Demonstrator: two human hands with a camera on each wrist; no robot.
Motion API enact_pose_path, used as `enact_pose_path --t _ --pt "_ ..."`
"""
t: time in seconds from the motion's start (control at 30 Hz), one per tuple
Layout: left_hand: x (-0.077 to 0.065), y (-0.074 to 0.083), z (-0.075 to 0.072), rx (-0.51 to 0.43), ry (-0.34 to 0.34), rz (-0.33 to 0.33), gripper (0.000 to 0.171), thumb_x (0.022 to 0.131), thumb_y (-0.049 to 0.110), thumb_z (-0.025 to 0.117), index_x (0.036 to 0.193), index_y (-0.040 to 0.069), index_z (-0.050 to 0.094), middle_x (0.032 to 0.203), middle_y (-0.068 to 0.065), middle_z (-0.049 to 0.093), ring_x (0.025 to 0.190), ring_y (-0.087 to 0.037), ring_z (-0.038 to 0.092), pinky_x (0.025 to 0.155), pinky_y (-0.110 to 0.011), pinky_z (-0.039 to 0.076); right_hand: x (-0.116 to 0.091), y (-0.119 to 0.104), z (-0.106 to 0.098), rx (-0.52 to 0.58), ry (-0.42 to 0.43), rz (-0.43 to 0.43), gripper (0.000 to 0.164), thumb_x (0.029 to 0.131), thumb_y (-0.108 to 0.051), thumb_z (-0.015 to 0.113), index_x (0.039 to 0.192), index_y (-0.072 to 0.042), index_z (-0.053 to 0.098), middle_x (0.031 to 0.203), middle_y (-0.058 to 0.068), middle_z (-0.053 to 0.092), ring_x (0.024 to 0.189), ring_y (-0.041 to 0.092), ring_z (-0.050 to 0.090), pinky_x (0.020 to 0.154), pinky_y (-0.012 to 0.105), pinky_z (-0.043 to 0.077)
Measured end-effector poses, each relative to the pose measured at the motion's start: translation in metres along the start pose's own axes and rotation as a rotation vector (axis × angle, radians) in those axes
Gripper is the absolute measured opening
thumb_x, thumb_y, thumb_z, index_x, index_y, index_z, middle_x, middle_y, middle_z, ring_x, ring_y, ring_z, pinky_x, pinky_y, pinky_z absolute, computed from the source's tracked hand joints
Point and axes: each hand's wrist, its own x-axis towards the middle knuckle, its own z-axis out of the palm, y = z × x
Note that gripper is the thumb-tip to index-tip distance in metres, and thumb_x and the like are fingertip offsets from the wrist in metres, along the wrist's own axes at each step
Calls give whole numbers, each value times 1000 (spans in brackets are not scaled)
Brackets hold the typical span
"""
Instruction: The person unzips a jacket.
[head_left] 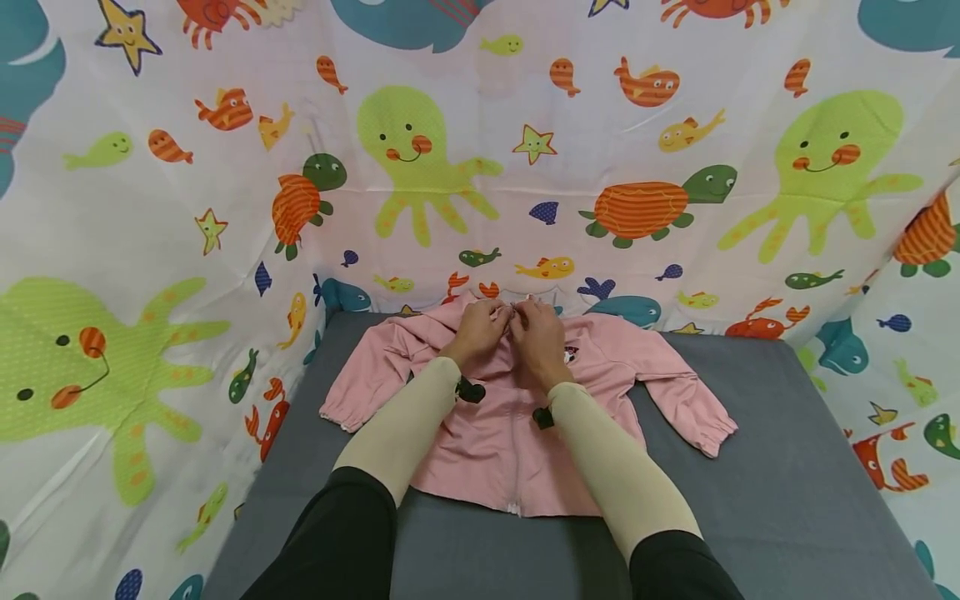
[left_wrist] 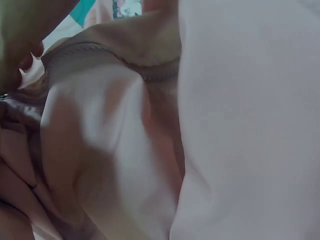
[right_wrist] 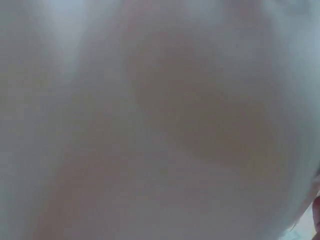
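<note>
A small pink zip-up jacket (head_left: 480,467) lies spread front up, with its sleeves out to both sides. Its zipper (head_left: 515,450) runs down the middle to the hem. At the collar, my left hand (head_left: 478,333) pinches the fabric with curled fingers. My right hand (head_left: 542,340) pinches it close beside, the fingertips of both hands nearly meeting at the top of the zipper. Folds of the jacket (left_wrist: 110,130) and a stitched seam fill the left wrist view. Blurred pink cloth (right_wrist: 165,130) covers most of the right wrist view. What lies between the fingertips is hidden.
Under the jacket is a grey table (head_left: 750,500). A white curtain (head_left: 465,175) printed with sea animals hangs behind it and along both sides. A small dark-and-white print (head_left: 572,354) shows on the jacket's chest beside the right hand.
</note>
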Motion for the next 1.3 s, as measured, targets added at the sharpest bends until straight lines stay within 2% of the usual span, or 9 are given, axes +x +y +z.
enact_pose_path --t 0.1,0.3,0.43,0.63,0.8,0.93,1.03,1.17,1.3 --pt "3 3 0 -8 27 11 36 114 36 54 94 16 76 80 0 70 77 -16 63 73 -32 51 1 -3 0 -5 59 -43 13 102 -12 73 107 -1 78 103 21 74 100 43 69 90 56 56" --pt "-4 62 -32 -55 176 -17 27 110 19 57 87 9 66 76 -4 57 78 -19 54 74 -30 44 -9 -11 -12 -33 39 -134 11 98 -7 73 89 -3 68 88 16 63 86 40 62 78 52 52" --pt "3 79 -45 -79 258 -33 28 109 17 57 82 8 60 74 -4 48 75 -20 48 71 -31 38 -35 -19 -30 -61 14 -214 11 92 -3 76 85 -5 67 82 14 61 79 37 59 71 50 51" --pt "16 99 -65 -2 344 -25 25 108 19 57 94 6 73 84 -9 70 80 -22 62 76 -34 49 -77 -37 -58 -33 -2 -304 17 86 1 79 84 -7 65 80 10 58 76 35 59 65 50 51" --pt "26 114 -78 45 381 -6 27 108 18 56 85 6 65 75 -11 63 74 -24 60 68 -35 45 -100 -44 -71 -38 -19 -334 15 91 1 79 87 -7 67 81 9 59 74 33 59 65 46 51" --pt "35 126 -91 45 427 1 27 107 17 57 87 3 68 78 -13 68 76 -27 65 72 -40 52 -118 -49 -77 -46 -56 -373 12 93 3 79 90 -6 71 84 9 62 77 31 61 68 43 52" --pt "43 132 -104 38 470 -4 26 107 16 58 94 1 74 85 -16 75 81 -30 70 78 -44 57 -138 -57 -83 -45 -95 -436 14 91 4 80 89 -7 73 85 7 63 78 28 60 68 40 53" --pt "55 141 -124 47 515 -10 29 107 17 56 92 -2 73 84 -19 74 79 -32 69 76 -45 55 -168 -70 -89 -41 -136 -539 17 87 -3 84 83 -11 69 81 3 61 75 23 57 67 36 50" --pt "68 149 -141 57 559 -18 32 108 19 55 92 -2 73 84 -17 73 79 -30 67 74 -43 52 -194 -83 -90 -17 -169 -703 21 79 -12 86 77 -15 65 75 -2 58 70 18 54 65 31 47"
